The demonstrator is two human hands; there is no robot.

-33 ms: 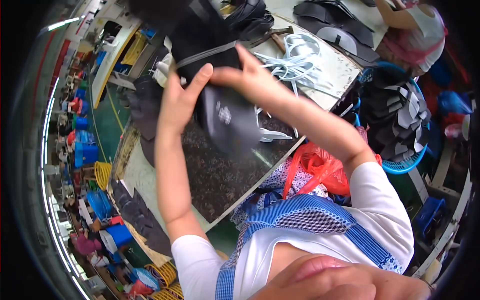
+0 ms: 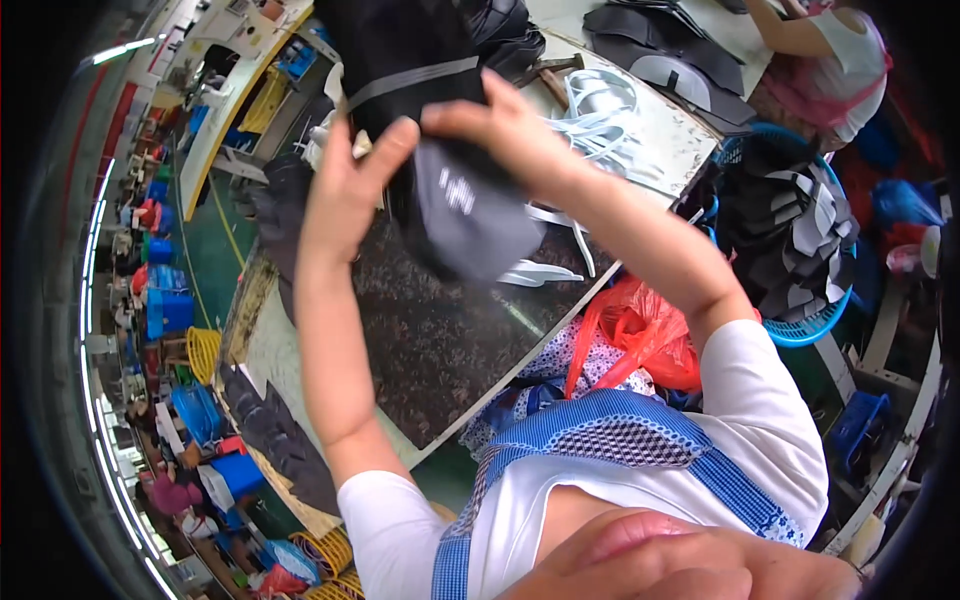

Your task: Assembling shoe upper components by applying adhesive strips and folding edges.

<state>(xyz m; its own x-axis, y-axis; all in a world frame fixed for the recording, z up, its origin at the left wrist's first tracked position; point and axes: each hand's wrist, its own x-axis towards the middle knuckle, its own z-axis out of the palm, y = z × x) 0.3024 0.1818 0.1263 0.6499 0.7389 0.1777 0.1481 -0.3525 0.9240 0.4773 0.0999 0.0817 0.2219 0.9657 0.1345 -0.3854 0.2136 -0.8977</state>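
Held up over the worktable is a bundle of black sheet pieces (image 2: 410, 40) with a grey band (image 2: 420, 82) across it. Its lower end is a rounded dark grey piece (image 2: 465, 215) with a white mark, blurred by motion. My left hand (image 2: 345, 190) grips the bundle's left side, thumb in front. My right hand (image 2: 510, 130) grips its right side, with the thumb pointing towards the left one. The fingers behind the bundle are hidden. Beneath lies a dark mottled board (image 2: 430, 350). Pale straps (image 2: 600, 110) lie right of the bundle.
Flat black pieces (image 2: 670, 55) are stacked at the far right of the table, near a wooden handle (image 2: 552, 80). A blue basket (image 2: 845, 290) of black and grey pieces stands to the right. Red plastic bags (image 2: 645, 335) hang by the near edge. Another person (image 2: 850, 80) sits at far right.
The bundle has tilted slightly, and its rounded lower end has shifted up and to the right. My left hand has moved a little left; my right hand has risen slightly.
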